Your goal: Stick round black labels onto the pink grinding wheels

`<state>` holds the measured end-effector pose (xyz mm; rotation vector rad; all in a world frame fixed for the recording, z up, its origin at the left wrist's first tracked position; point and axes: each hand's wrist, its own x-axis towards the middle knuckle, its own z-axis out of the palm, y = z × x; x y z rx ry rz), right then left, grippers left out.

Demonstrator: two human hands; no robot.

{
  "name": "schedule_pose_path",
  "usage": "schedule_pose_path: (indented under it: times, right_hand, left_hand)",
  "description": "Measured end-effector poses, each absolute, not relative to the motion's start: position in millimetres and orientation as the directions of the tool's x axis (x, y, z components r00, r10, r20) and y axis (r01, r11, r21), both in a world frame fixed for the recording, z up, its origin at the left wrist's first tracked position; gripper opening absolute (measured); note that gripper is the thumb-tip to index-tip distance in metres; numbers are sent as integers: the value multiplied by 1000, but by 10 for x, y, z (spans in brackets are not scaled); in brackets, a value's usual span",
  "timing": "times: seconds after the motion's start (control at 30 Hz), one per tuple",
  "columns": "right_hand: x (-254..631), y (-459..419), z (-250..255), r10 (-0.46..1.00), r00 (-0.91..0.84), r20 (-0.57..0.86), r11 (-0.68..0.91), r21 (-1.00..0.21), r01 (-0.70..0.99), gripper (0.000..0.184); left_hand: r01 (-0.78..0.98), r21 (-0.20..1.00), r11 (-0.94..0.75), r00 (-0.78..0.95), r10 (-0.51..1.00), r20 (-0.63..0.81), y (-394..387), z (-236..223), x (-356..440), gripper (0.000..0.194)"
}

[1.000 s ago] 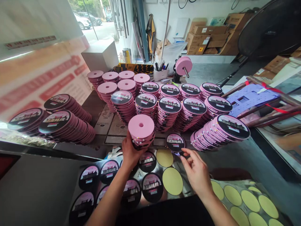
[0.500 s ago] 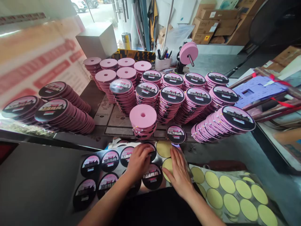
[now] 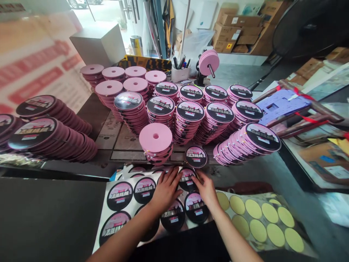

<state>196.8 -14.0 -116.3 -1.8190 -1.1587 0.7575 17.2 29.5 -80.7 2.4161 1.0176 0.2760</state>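
A sheet of round stickers [image 3: 107,214] lies before me, its stickers black and pink with white lettering. My left hand [image 3: 167,187] rests on the sheet with fingers spread, partly covering stickers. Just right of it, my right hand [image 3: 205,186] has thumb and forefinger pinched at the right edge of an upper round sticker [image 3: 187,182]; its other fingers are curled and partly hidden. Below the pinch, another round sticker [image 3: 196,206] lies flat on the sheet. One loose black-and-pink disc [image 3: 196,156] lies beyond the hands, beside a short stack of pink foam spools [image 3: 155,140].
Stacks of pink spools with labelled tops [image 3: 190,110] fill the table's middle; plain-topped spools [image 3: 109,87] stand behind. More labelled stacks [image 3: 34,133] lean at left. At right lies a sheet with pale yellow circles [image 3: 257,229]. A pen holder [image 3: 180,74] stands at the back.
The sticker sheet has shifted right under my hands, and the yellow circles beside my right hand no longer show. My right hand went from flat to pinching at a sticker. The view has turned slightly.
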Motion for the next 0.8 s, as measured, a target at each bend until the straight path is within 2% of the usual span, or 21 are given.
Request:
schedule_pose_path:
  times: [0.13,0.33,0.53,0.67,0.8]
  right_hand:
    - [1889,-130,-1133,885,466,8,-238,-851,467,33]
    - [1848,-159,-971,840,535,95,-290,-754,590,30]
    - [1783,-237,-979,855,490,169,-269,-664,698,33]
    - [1769,-236,-995,866,456,206,-232,-643,730,33]
    - [1738,-227,-928,873,421,247,-174,-649,741,32]
  left_hand:
    - [620,456,-639,709,704,22,346,-747,258,51]
    - [592,491,-639,705,706,69,371,-797,421,53]
    - [593,530,-606,683,727,67,351,-830,399,56]
    - [565,613,-552,668,742,53,333,-816,372,58]
    - [418,814,-403,631,773,58,350,-733,298,57]
